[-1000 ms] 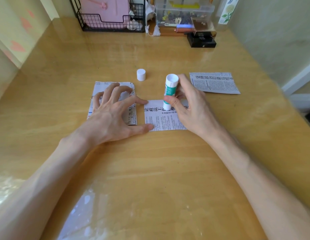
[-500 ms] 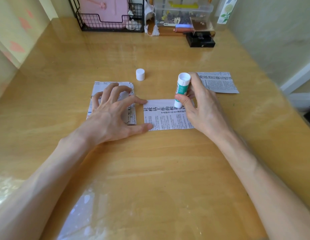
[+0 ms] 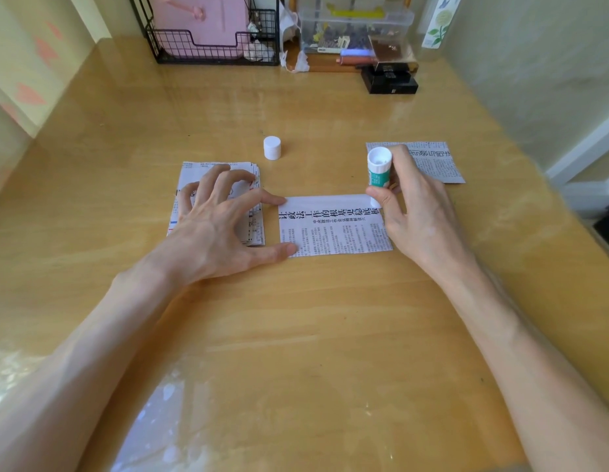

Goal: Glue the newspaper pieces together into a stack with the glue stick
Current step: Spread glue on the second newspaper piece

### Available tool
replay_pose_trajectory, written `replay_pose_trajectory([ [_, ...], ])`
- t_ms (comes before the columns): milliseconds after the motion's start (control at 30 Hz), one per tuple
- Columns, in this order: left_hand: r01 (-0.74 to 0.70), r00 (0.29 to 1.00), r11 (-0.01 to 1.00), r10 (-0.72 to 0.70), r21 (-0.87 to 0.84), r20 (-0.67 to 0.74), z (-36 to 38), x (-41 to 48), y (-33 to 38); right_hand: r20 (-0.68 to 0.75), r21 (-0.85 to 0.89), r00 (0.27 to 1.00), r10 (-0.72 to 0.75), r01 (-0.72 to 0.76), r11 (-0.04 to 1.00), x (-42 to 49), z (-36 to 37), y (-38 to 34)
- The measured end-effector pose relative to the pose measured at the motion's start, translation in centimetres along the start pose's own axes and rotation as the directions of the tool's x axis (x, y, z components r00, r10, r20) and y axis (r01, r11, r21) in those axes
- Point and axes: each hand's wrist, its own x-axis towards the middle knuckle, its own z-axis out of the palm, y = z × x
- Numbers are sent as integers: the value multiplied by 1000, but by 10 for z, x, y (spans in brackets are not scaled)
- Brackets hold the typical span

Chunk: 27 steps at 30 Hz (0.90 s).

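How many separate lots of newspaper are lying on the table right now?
3: a stack under the left hand, a single piece at centre touched by the glue stick, and another piece further right, partly behind the right hand. Sheets within the stack can't be counted.

Two bare arms fill the lower corners of the frame: the left forearm (image 3: 92, 352) at lower left, the right forearm (image 3: 517, 352) at lower right, both unclothed right to the frame edge. Mid-frame, the left hand (image 3: 211, 229) and right hand (image 3: 415, 216) are bare too, long-fingered, with tendons ridging the left hand's back.
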Motion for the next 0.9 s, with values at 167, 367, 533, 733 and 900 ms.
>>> replay_pose_trajectory([
  [167,-3,1000,1000,3,-7,-5,0,0,0,-147,35,987,70,-66,997,-1,-9,8],
  [367,-2,1000,1000,2,-3,-3,1,1,-1,-84,486,995,62,-13,874,4,0,-7],
  [533,3,1000,1000,-3,-8,-11,1,1,-1,62,450,998,23,-48,892,0,15,-15],
  [733,6,1000,1000,-6,-16,-6,1,0,-1,78,298,997,17,-40,954,3,16,-16],
  [900,6,1000,1000,-6,-12,-4,1,0,0,76,219,997,28,-45,975,4,14,-11],
])
